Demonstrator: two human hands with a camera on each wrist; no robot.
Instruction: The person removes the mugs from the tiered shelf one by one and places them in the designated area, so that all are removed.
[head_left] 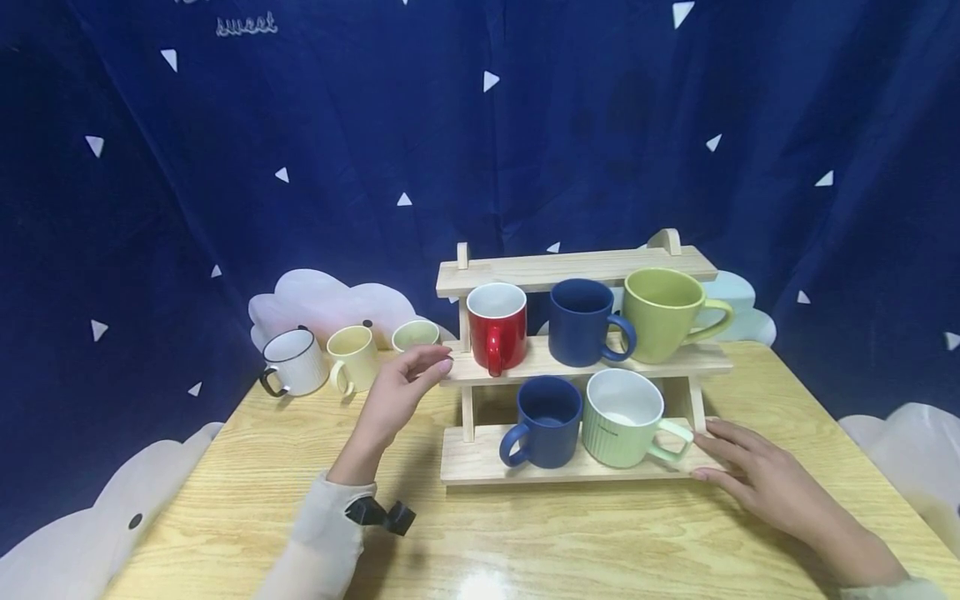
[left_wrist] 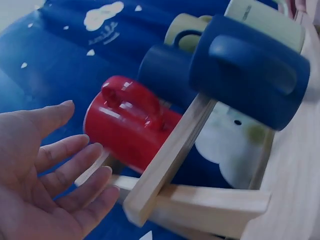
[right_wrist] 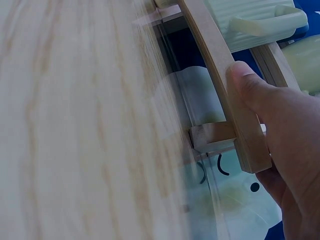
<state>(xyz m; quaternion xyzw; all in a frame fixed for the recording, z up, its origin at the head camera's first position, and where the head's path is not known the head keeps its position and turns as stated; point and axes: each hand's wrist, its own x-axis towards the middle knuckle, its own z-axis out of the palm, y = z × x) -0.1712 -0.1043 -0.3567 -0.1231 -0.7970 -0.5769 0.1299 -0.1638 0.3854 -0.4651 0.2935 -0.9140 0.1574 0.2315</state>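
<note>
A three-tier wooden rack (head_left: 570,477) stands on the table. On its middle shelf are a red mug (head_left: 507,337), a dark blue mug (head_left: 576,325) and an olive-green mug (head_left: 660,321). The lowest shelf bears another dark blue mug (head_left: 551,429) and a pale green ribbed mug (head_left: 617,433). My left hand (head_left: 405,387) is by the middle shelf's left end, fingers loosely spread beside the red mug and holding nothing in the left wrist view. My right hand (head_left: 776,479) grips the lowest shelf's right end, with the thumb (right_wrist: 245,75) on its front edge and the other fingers behind, partly hidden.
To the left of the rack stand a white mug (head_left: 298,367) with a black handle, a yellow mug (head_left: 356,358) and a pale green cup (head_left: 416,335), partly hidden behind my left hand. A dark blue curtain (head_left: 525,150) hangs behind the wooden table (head_left: 247,492).
</note>
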